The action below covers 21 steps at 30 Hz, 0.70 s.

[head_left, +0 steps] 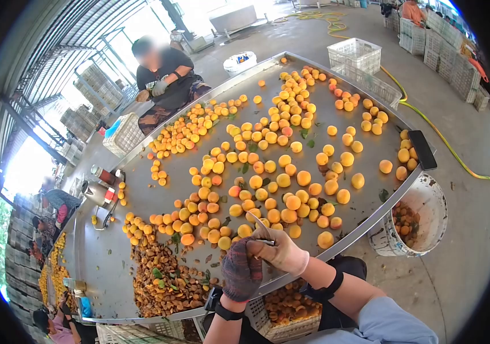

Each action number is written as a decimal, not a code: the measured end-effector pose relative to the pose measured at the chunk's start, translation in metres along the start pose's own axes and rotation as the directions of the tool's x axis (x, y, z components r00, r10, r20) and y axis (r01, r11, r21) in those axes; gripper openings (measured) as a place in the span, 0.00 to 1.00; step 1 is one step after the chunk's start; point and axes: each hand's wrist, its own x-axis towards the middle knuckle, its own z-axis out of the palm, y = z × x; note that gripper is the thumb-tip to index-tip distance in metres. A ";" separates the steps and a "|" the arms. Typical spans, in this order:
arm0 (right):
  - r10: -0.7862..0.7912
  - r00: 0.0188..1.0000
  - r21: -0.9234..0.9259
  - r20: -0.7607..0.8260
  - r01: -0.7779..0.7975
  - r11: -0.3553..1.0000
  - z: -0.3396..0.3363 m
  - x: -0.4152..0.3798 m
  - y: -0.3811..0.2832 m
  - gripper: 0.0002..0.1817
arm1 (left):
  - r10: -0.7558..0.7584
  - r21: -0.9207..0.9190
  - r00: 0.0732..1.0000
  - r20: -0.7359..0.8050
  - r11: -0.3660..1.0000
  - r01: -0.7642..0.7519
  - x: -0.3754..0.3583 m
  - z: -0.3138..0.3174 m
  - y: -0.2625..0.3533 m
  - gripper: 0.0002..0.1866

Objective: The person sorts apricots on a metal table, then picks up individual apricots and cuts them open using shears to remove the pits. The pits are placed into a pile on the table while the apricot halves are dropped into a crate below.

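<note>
Over the near edge of the metal table, my left hand (242, 270), in a dark knitted glove, is closed; whatever it holds is hidden. My right hand (282, 252), in a pale glove, touches it and grips a knife (257, 222) with a thin curved blade pointing up and left. Whole orange apricots (293, 202) lie just beyond both hands. A heap of brown and orange fruit pieces (161, 284) with some green leaves lies to the left of my left hand.
The metal table (133, 200) has a raised rim. A white bucket (428, 215) with fruit pieces stands at the right, and a crate (293, 327) of fruit pieces below the near edge. A co-worker (167, 77) sits across the table. A black phone-like object (422, 150) lies on the right rim.
</note>
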 end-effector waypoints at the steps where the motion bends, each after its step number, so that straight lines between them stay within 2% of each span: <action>1: -0.066 0.998 0.066 -0.010 0.066 0.996 0.001 0.001 0.002 0.13 | 0.005 -0.003 1.000 0.001 1.000 -0.005 -0.007 0.004 -0.004 0.16; 2: -0.070 0.997 0.062 -0.019 0.071 0.995 0.002 0.002 0.004 0.13 | -0.238 -0.111 0.971 0.036 0.964 0.240 -0.014 0.009 -0.007 0.16; 4: -0.040 0.995 0.077 -0.091 0.047 0.996 0.002 0.001 0.005 0.11 | -0.445 -0.222 0.888 0.112 0.860 0.459 -0.017 0.025 -0.011 0.15; 5: -0.044 0.993 0.070 -0.109 0.052 0.996 0.004 0.001 0.006 0.11 | -0.430 -0.503 0.903 -0.018 0.784 0.363 -0.013 0.032 -0.010 0.14; 7: -0.019 0.975 0.144 -0.222 0.053 0.988 0.009 0.001 0.008 0.10 | -0.446 -0.734 0.885 -0.135 0.645 0.213 -0.010 0.037 -0.005 0.15; 8: 0.050 0.975 0.120 -0.217 -0.024 0.993 0.005 0.002 0.010 0.10 | -0.478 -0.640 0.870 -0.122 0.708 0.299 -0.009 0.033 -0.003 0.17; 9: 0.049 0.973 0.121 -0.225 -0.022 0.992 0.003 0.001 -0.001 0.10 | -0.478 -0.592 0.869 -0.124 0.739 0.322 -0.005 0.029 -0.001 0.18; 11: 0.238 0.962 0.177 -0.133 -0.213 0.961 -0.005 -0.003 -0.029 0.11 | -0.479 -0.489 0.869 -0.128 0.793 0.365 0.003 0.022 0.003 0.20; 13: 0.295 0.952 0.145 -0.076 -0.282 0.948 -0.014 0.001 -0.032 0.12 | -0.640 -0.637 0.739 0.208 0.485 0.599 0.015 -0.002 0.015 0.20; 14: 0.228 0.970 0.126 -0.085 -0.217 0.968 -0.015 0.001 -0.032 0.12 | -0.666 -0.743 0.715 0.212 0.365 0.561 0.014 -0.001 0.008 0.21; 15: 0.166 0.982 0.113 -0.089 -0.156 0.981 -0.013 0.000 -0.028 0.12 | -0.692 -0.725 0.690 0.213 0.361 0.586 0.015 -0.003 0.008 0.21; 17: 0.083 0.994 0.136 -0.069 -0.073 0.988 -0.012 0.003 -0.009 0.12 | -0.688 -0.860 0.702 0.182 0.235 0.453 0.016 -0.003 0.009 0.24; 19: 0.086 0.994 0.123 -0.067 -0.077 0.989 -0.010 0.003 0.004 0.10 | -0.681 -0.848 0.702 0.210 0.231 0.478 0.010 -0.005 0.003 0.26; 21: -0.075 0.997 -0.199 -0.023 0.069 0.977 -0.009 0.001 0.001 0.08 | -0.665 -0.840 0.707 0.240 0.223 0.495 0.002 -0.006 -0.008 0.28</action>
